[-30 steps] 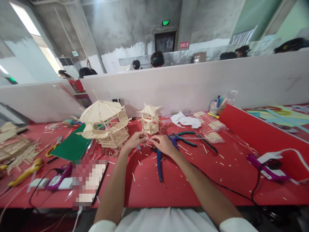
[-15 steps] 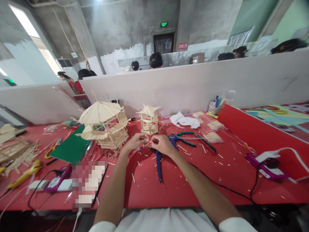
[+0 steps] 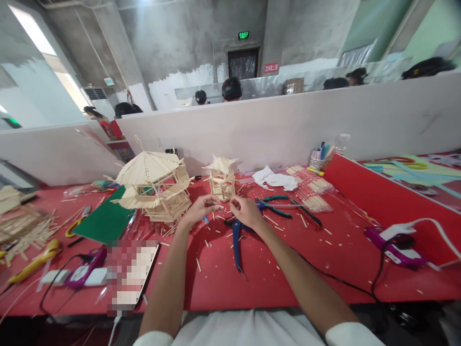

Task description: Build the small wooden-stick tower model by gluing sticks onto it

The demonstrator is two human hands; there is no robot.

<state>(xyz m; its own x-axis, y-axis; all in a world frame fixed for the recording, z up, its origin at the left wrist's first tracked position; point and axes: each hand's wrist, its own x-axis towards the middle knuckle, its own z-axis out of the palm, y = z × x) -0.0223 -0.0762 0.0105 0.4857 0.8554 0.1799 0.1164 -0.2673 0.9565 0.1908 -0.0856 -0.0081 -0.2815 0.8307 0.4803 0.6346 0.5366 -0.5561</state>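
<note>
My left hand [image 3: 200, 208] and my right hand [image 3: 246, 211] meet above the red table [image 3: 252, 283], fingers pinched toward each other; what they hold is too small to make out. Right under them lie blue-handled pliers [image 3: 236, 240]. A small stick pavilion [image 3: 221, 178] stands just behind my hands. To its left stands a larger stick pavilion [image 3: 154, 185]. Short stick offcuts are scattered around my hands.
Green-handled pliers [image 3: 277, 205], a white cloth [image 3: 275, 179], bundled sticks [image 3: 313, 190] and a pen cup [image 3: 320, 158] lie behind right. Purple glue guns sit at right [image 3: 394, 245] and left [image 3: 86, 269]. A green sheet [image 3: 106, 218] and yellow tool [image 3: 34, 259] are left. People sit beyond the partition.
My hands have drawn slightly apart, and the fingertips no longer touch. The view has shifted a little.
</note>
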